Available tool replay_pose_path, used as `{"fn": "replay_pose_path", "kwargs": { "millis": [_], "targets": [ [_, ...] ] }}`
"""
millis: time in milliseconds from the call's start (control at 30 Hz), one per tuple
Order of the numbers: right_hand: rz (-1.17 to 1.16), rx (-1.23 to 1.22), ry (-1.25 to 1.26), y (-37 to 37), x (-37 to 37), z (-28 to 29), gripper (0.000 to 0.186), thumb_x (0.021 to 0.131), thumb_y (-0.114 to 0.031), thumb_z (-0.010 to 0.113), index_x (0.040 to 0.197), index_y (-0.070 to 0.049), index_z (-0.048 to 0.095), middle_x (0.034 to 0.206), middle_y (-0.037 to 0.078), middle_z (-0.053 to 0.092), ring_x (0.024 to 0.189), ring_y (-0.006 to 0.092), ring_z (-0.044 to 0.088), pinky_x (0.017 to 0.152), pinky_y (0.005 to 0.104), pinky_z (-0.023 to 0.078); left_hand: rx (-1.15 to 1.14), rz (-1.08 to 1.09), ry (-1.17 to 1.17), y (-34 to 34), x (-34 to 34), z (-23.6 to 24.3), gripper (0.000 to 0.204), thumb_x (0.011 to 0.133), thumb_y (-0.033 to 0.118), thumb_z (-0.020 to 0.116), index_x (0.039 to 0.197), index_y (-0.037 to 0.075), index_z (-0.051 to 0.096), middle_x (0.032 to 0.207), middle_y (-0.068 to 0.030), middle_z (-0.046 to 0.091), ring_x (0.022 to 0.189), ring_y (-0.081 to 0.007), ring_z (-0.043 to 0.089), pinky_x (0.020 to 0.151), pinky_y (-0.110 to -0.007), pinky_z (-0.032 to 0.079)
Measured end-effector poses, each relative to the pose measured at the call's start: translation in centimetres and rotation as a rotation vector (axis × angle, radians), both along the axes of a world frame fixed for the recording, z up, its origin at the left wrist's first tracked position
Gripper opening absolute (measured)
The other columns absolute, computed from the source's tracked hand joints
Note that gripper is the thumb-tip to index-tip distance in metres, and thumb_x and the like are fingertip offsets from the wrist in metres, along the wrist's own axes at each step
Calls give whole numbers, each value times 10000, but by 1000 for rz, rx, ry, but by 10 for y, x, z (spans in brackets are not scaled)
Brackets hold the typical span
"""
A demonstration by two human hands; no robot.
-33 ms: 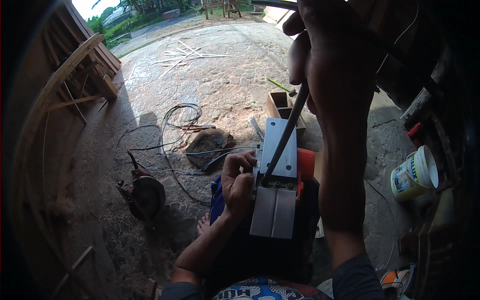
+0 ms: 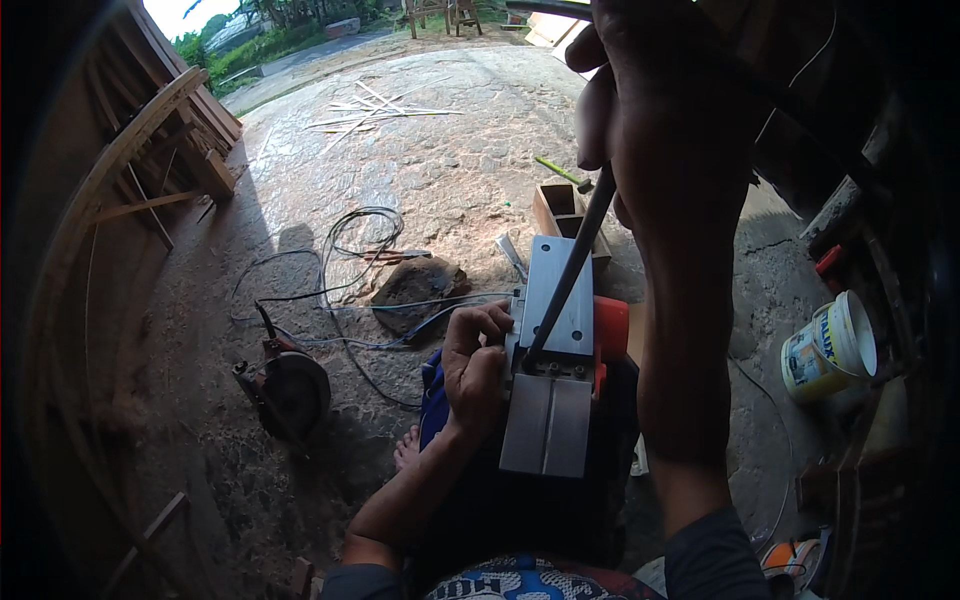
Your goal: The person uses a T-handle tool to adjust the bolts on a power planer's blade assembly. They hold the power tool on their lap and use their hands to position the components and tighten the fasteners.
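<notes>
Power planer (image 2: 567, 338) — sole up, apparently on the person's lap (image 2: 612, 440), approx. centre of view. Long-shafted tool (image 2: 573, 265) stands tilted, tip at L end of the bolt row (image 2: 567, 370); exact seating too small to confirm. R hand (image 2: 650, 95): grip closed round tool's upper end, thumb hidden. L hand (image 2: 474, 370): fingers curled tight on planer's L side, bracing it. Rec.: align shaft w/ bolt, seat tip fully, turn under steady pressure; keep L fingers clear of cutter slot — slip risk. Adj.: stone-like block (image 2: 412, 298), circular saw (image 2: 292, 392) on floor L; bucket (image 2: 815, 350) R.
</notes>
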State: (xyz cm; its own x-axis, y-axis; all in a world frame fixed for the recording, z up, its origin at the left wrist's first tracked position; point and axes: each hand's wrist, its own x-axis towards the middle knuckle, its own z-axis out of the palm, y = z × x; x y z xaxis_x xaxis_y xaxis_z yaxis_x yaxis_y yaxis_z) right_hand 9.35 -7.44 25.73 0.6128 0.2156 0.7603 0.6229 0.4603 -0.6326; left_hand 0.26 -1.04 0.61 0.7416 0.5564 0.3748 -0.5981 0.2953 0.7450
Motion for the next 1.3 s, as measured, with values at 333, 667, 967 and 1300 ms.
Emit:
{"fn": "replay_pose_path", "kwargs": {
  "millis": [333, 667, 967, 1300],
  "targets": [
    [-271, 123, -483, 3, 19, -18, 178, 989, -165, 618, 1048, 2, 627, 657, -8, 523, 465, 64, 441, 411, 222, 333, 46, 40, 33, 0, -1, 0, 265, 694, -26, 411, 948, 8, 479, 1000, -118, 538, 1110, -251, 496, 1098, -421, 320],
    [363, 71, 209, -10, -16, -15, 168, 981, -160, 630, 1050, -6, 636, 650, -14, 524, 474, 60, 443, 419, 219, 335, 8, 29, 5, 0, -1, 2, 273, 686, -37, 412, 946, 12, 479, 998, -118, 543, 1095, -247, 502, 1066, -398, 340],
    [668, 144, 318, -23, -24, -5, 161, 975, -155, 640, 1051, -14, 643, 644, -20, 525, 482, 56, 445, 426, 215, 336, -29, 23, 56, -5, -3, 9, 268, 683, -41, 406, 938, 11, 474, 997, -119, 544, 1084, -241, 500, 1050, -384, 346],
    [662, 165, 349, -17, -24, -1, 154, 967, -150, 651, 1053, -22, 651, 637, -27, 527, 491, 52, 448, 433, 212, 337, -12, 32, 28, -4, -4, 7, 260, 692, -38, 398, 934, 14, 477, 995, -113, 550, 1093, -248, 507, 1055, -393, 345]
  ]
}}
